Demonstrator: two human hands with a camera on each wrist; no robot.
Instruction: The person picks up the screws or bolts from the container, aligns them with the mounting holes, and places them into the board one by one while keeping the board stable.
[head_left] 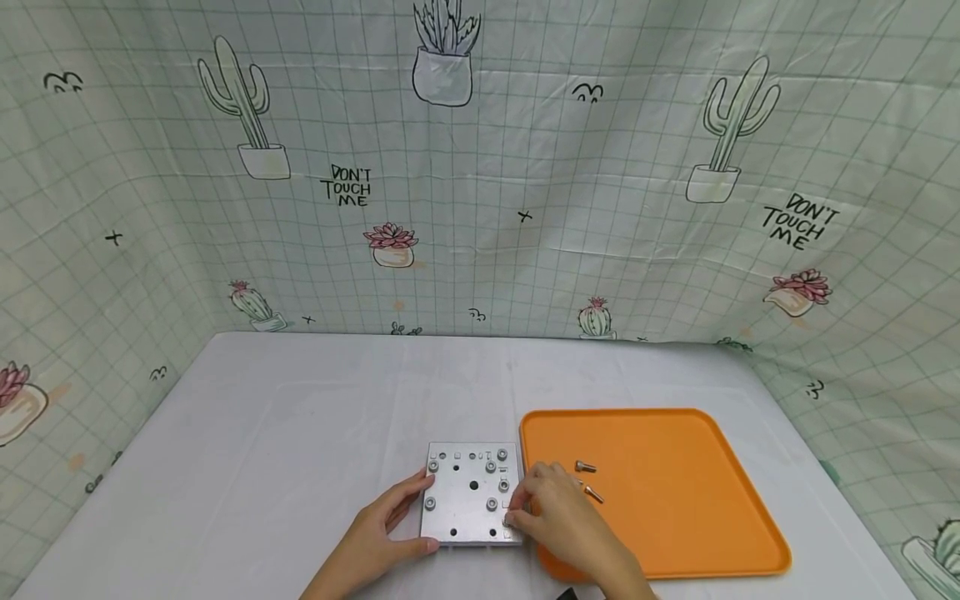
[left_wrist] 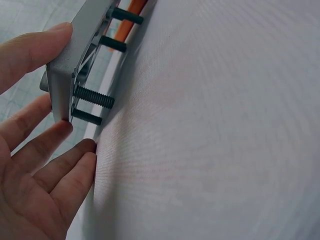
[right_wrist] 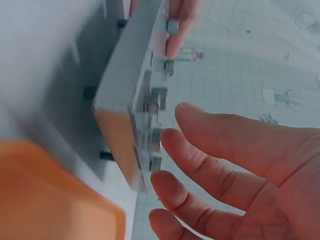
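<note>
A square silver metal plate [head_left: 461, 521] stands raised above the white table, with several socket-head screws [head_left: 492, 503] in its holes. Threaded screw shanks [left_wrist: 94, 96] stick out below its underside. My left hand [head_left: 380, 527] grips the plate's left side; in the left wrist view its thumb lies on one edge and fingertips touch another. My right hand [head_left: 564, 515] is at the plate's right edge, beside a screw head near the lower right corner. In the right wrist view, thumb and fingers are spread, close to the screw heads [right_wrist: 156, 140], with no screw pinched between them.
An orange tray [head_left: 675, 500] sits right of the plate, nearly touching it. Loose screws [head_left: 586, 467] lie in its left part, partly hidden by my right hand. A small black object [head_left: 567, 594] shows at the bottom edge. Printed cloth [head_left: 480, 275] hangs behind the table.
</note>
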